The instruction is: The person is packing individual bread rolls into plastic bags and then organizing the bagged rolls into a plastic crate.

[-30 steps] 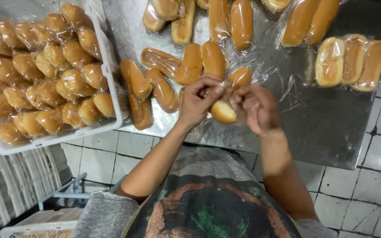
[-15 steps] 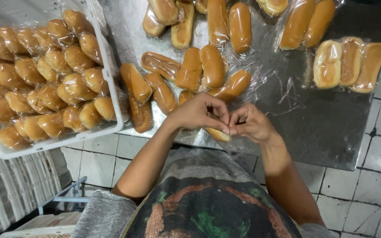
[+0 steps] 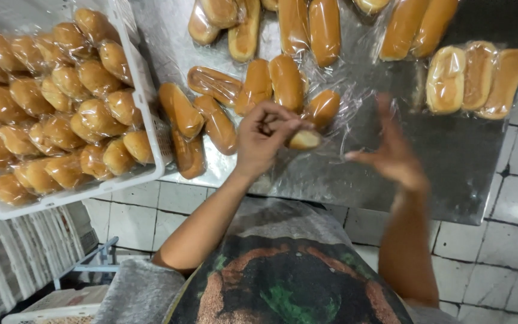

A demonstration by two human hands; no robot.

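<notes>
My left hand (image 3: pixel 265 138) is closed on a wrapped bread roll (image 3: pixel 304 140) in clear plastic, held just above the metal table (image 3: pixel 451 168). My right hand (image 3: pixel 391 150) is blurred, fingers spread, to the right of the roll and holding nothing. Around my left hand lie several golden long rolls in clear bags (image 3: pixel 211 114). A pack of three paler rolls (image 3: pixel 478 78) lies at the far right of the table.
A white plastic crate (image 3: pixel 145 108) full of wrapped rolls stands at the left, overhanging the table's edge. More long rolls (image 3: pixel 307 30) lie at the back. White tiled floor (image 3: pixel 511 240) shows beyond the table's near edge.
Both hands were pinched together on the roll's wrapping. Now my right hand has let go and swung away to the right, while my left hand keeps the roll and has lifted it slightly.
</notes>
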